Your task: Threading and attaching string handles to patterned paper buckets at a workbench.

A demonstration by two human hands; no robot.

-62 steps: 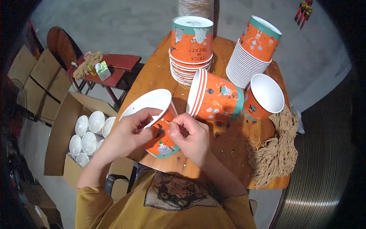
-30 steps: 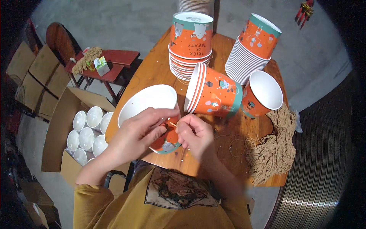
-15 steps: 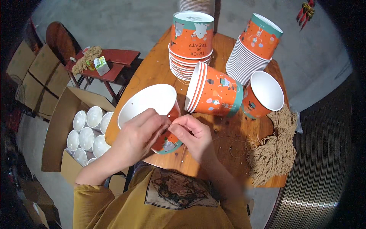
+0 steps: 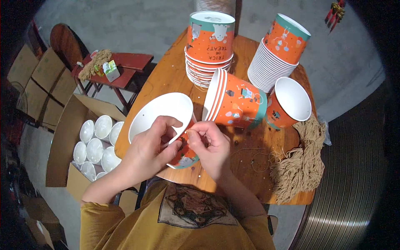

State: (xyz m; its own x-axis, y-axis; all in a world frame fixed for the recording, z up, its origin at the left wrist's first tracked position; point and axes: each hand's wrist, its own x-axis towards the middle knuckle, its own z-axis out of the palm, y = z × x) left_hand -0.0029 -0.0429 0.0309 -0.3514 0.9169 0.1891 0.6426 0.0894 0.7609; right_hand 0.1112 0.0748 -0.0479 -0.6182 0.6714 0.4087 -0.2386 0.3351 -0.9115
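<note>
A large orange paper bucket [image 4: 163,109] with a white inside and a green base band leans toward me at the table's near left. My left hand [image 4: 151,146] straddles its rim, fingers over the opening and thumb against the printed outside. Close beside that rim my right hand [image 4: 211,146] is closed in a pinch of thumb and forefinger; whatever lies between the tips is too small to make out. A small punched hole shows in the bucket's far left wall. Just beyond my right hand, several nested orange buckets [image 4: 237,100] lie on their side.
Behind stand an upside-down bucket stack [image 4: 211,46] with string around it and another tall stack [image 4: 275,54]. A single upright bucket [image 4: 291,102] and a tan twine bundle [image 4: 302,162] sit at right. A carton [image 4: 62,154] of white-lined cups stands on the left.
My left hand's fingers have spread apart and lifted away from the right fingertips, over the rim. My right hand stays pinched near the same spot.
</note>
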